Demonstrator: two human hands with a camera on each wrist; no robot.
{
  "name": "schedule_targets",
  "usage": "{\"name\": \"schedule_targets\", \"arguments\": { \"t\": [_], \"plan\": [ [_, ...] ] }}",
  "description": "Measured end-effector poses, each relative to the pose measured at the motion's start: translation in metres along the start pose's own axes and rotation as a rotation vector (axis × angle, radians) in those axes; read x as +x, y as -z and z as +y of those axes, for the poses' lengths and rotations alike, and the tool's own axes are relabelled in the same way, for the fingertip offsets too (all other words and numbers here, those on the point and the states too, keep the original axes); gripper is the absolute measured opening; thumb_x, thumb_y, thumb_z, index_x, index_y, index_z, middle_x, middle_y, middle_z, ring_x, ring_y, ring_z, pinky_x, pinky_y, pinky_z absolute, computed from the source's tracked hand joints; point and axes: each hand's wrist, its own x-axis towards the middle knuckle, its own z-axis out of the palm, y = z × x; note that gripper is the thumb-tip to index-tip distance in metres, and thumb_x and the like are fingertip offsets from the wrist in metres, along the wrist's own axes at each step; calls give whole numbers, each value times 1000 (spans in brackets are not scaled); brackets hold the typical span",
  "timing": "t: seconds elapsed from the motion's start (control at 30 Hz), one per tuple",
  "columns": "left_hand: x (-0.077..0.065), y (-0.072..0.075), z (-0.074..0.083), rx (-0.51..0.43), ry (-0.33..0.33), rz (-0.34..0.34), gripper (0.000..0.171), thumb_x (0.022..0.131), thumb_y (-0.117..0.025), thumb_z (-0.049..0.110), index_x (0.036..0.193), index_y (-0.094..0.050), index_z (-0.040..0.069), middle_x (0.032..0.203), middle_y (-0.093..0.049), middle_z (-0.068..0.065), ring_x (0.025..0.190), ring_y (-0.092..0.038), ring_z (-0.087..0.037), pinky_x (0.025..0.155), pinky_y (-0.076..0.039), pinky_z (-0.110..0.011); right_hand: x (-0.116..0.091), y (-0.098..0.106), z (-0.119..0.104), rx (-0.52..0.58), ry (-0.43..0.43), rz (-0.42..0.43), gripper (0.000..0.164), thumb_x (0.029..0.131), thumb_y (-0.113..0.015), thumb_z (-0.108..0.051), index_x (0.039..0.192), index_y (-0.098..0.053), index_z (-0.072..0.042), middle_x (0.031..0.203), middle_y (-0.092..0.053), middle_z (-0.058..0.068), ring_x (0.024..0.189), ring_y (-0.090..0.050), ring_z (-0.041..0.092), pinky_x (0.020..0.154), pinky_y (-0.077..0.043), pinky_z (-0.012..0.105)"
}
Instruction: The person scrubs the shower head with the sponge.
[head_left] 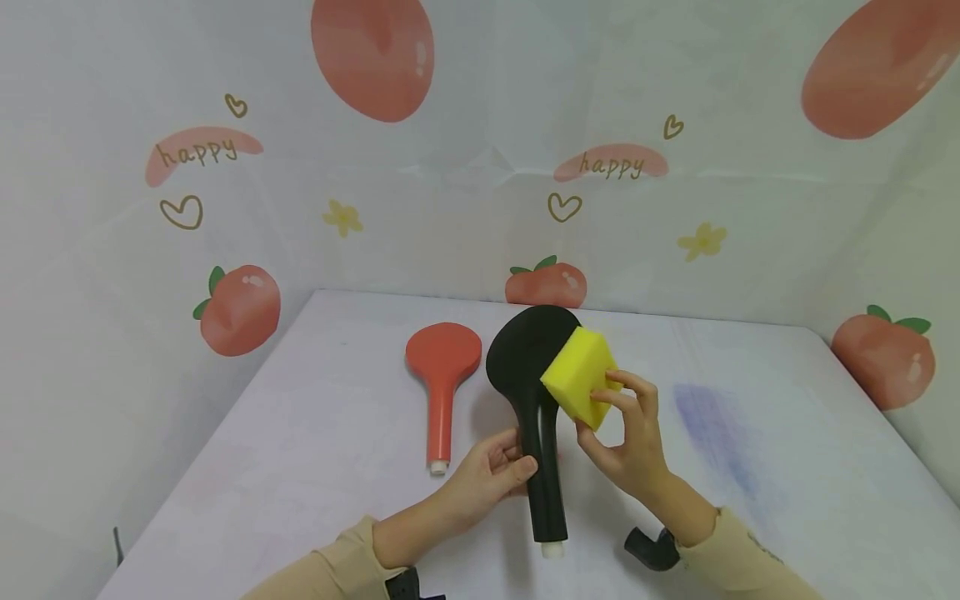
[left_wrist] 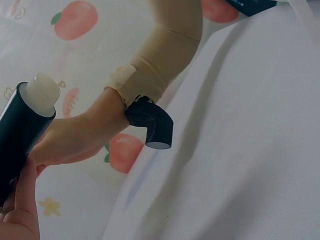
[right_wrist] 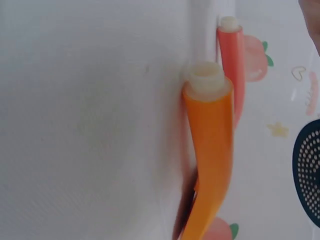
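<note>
On my right wrist feed I see an orange handle (right_wrist: pixel 212 137) with a whitish end (right_wrist: pixel 207 82) along the white counter (right_wrist: pixel 90 125), a red handle (right_wrist: pixel 233 62) beyond it, and a dark, hole-dotted shower head (right_wrist: pixel 308 172) cut off at the right edge.

The word "happy" can be read twice on the backdrop (head_left: pixel 450 242), in thin, brown, lower-case letters that look handwritten. One stands on the left pink band (head_left: pixel 204 150), the other on the right pink band (head_left: pixel 611 162). Each has a small outlined heart above it to the right and a larger one below it to the left. In the left wrist view, the marks on a tilted band (left_wrist: pixel 71 102) are too blurred to read; in the right wrist view, those on a pale band (right_wrist: pixel 312 93) are likewise unclear.
</note>
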Motion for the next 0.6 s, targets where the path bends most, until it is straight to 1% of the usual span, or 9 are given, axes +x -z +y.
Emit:
{"name": "schedule_targets", "arguments": {
  "t": [0.13, 0.2, 0.27, 0.3, 0.37, 0.4, 0.5, 0.57, 0.6],
  "plan": [
    [-1, -1, 1, 10, 2, -3, 62, 90, -61, 28, 132, -37, -11, 120, -62, -16, 94, -63, -2, 83, -55, -23, 4, 2, 2, 26, -49, 20, 45, 91, -54, -36, 93, -50, 9, 106, -44, 33, 110, -42, 20, 98, -35, 15],
    [-1, -1, 0, 12, 2, -10, 62, 90, -62, 28, 132, -37, -11, 121, -60, -19, 94, -63, -2, 82, -55, -22, 7, 3, 4, 42, -87, 33, 47, 90, -55, -36, 94, -50, 10, 106, -43, 34, 113, -41, 16, 98, -35, 15],
    [-1, -1, 0, 16, 0, -21, 62, 90, -62, 28, 132, -37, -11, 121, -60, -19, 95, -63, -3, 82, -55, -22, 10, 4, 7, 62, -126, 44, 48, 89, -56, -35, 97, -50, 12, 107, -43, 35, 115, -42, 15, 98, -36, 14],
    [-1, -1, 0, 18, 1, -25, 62, 90, -62, 27, 132, -38, -11, 119, -62, -14, 95, -62, -3, 82, -55, -22, 12, 5, 8, 69, -144, 47, 47, 88, -56, -33, 98, -50, 13, 108, -44, 36, 116, -41, 14, 98, -36, 14],
    [-1, 0, -1, 22, 3, -33, 60, 90, -61, 26, 131, -38, -11, 115, -62, -8, 95, -62, -3, 82, -55, -23, 14, 7, 11, 82, -184, 52, 41, 85, -58, -24, 101, -50, 14, 110, -44, 36, 117, -42, 12, 97, -37, 15],
    [-1, 0, -1, 26, 1, -38, 59, 91, -61, 26, 131, -38, -11, 116, -62, -10, 95, -62, -4, 82, -55, -23, 14, 8, 12, 91, -204, 52, 39, 82, -59, -18, 102, -50, 14, 111, -44, 36, 117, -42, 11, 96, -37, 15],
    [-1, 0, -3, 31, -2, -52, 61, 91, -61, 27, 132, -37, -12, 117, -60, -19, 96, -62, -4, 82, -55, -23, 15, 10, 15, 115, -265, 61, 38, 72, -59, -3, 104, -50, 14, 114, -46, 34, 118, -41, 6, 92, -36, 16],
    [-1, 0, -4, 40, -15, -64, 61, 91, -60, 27, 132, -37, -12, 121, -54, -31, 96, -62, -3, 83, -55, -23, 14, 10, 16, 118, -292, 64, 40, 68, -59, 2, 105, -51, 14, 115, -47, 33, 117, -41, 5, 89, -36, 17],
    [-1, 0, -4, 50, -22, -67, 61, 91, -60, 28, 132, -37, -12, 123, -51, -35, 96, -62, -3, 82, -55, -23, 13, 10, 16, 116, -298, 65, 41, 67, -59, 3, 106, -51, 14, 115, -47, 32, 117, -41, 5, 87, -36, 18]
  ]
}}
